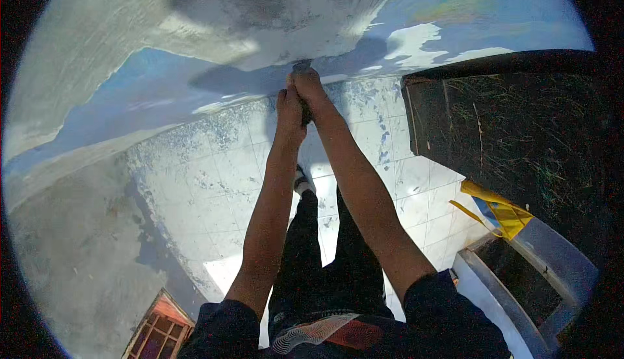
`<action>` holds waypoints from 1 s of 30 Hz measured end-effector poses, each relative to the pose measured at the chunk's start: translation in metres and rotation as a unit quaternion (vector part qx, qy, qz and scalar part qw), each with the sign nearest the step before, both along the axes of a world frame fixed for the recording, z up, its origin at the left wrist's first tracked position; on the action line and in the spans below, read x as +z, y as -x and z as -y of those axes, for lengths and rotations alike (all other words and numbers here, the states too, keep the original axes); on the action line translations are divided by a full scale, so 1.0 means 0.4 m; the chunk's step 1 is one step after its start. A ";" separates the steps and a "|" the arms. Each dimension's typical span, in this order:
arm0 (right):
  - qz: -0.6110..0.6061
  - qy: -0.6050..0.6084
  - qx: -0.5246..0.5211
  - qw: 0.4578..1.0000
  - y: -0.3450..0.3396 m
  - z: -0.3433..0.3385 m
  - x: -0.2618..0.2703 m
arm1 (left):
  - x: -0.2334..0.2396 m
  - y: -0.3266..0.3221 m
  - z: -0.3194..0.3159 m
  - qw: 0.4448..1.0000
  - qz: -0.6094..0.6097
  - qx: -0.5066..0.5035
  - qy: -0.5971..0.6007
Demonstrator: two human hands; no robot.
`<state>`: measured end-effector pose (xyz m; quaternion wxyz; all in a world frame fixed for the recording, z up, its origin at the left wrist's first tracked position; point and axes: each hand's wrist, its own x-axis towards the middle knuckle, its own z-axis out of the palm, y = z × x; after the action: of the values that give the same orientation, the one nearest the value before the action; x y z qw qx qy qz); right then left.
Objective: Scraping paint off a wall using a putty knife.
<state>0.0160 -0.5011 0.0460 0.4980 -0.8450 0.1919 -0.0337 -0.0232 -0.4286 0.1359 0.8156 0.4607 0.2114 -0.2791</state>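
Observation:
Both arms reach straight out in front of me to the wall [156, 74], where blue paint borders grey and whitish patches. My right hand [308, 86] is closed around the far part of a dark hand tool [306, 114], whose tip meets the lower wall. Just nearer to me, my left hand [291, 111] grips the same tool lower on its handle. The fingers hide most of the tool, so its exact kind is unclear. Shadows of my arms and head fall across the wall.
Blue-grey flakes litter the white tiled floor [229, 178] along the wall's foot. To the right lies a dark bed with grass-like strands [516, 120]. A yellow and blue bag or cloth [512, 217] rests on a ledge [555, 247]. An orange-framed window [161, 327] is at lower left.

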 end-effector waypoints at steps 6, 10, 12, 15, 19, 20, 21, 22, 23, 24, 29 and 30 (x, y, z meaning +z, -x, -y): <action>-0.002 -0.324 -0.024 0.946 -0.020 -0.185 0.134 | 0.024 -0.010 -0.169 0.992 0.037 0.021 -0.117; 0.018 -0.122 0.030 0.992 -0.043 -0.036 -0.095 | -0.105 -0.042 -0.069 0.998 0.025 -0.038 -0.037; 0.013 -0.128 0.022 0.991 -0.027 -0.037 -0.095 | -0.063 0.011 -0.073 0.996 0.026 -0.032 -0.076; 0.021 -0.188 0.018 0.982 -0.008 -0.178 0.081 | 0.042 0.010 -0.185 0.984 0.033 -0.032 -0.172; 0.010 -0.005 0.112 0.994 -0.011 -0.099 0.041 | 0.019 -0.019 -0.131 0.987 0.021 -0.074 -0.142; 0.010 0.001 0.110 0.994 0.001 -0.080 0.022 | 0.019 -0.014 -0.115 0.987 0.043 -0.064 -0.141; 0.018 -0.068 0.076 0.995 0.017 -0.080 0.009 | 0.014 -0.009 -0.112 0.986 0.063 -0.053 -0.145; 0.033 -0.135 0.040 0.990 0.014 -0.075 0.020 | 0.029 -0.008 -0.101 0.986 0.069 -0.053 -0.143; 0.039 -0.132 0.040 0.990 0.015 -0.066 0.030 | 0.046 0.010 -0.092 0.982 0.069 -0.067 -0.164; 0.060 -0.120 0.047 0.990 0.020 -0.093 0.090 | 0.065 0.016 -0.112 0.975 0.066 -0.076 -0.198; 0.013 -0.148 -0.013 0.989 0.033 -0.083 0.084 | -0.018 0.022 -0.100 0.981 0.047 -0.077 -0.171; 0.056 -0.097 0.005 0.994 0.029 -0.074 0.079 | -0.016 0.016 -0.097 0.976 0.071 -0.074 -0.190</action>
<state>0.0044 -0.4714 0.0775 0.5874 -0.7906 0.1623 -0.0596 -0.0298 -0.3896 0.1294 0.7034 0.6401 0.1674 -0.2599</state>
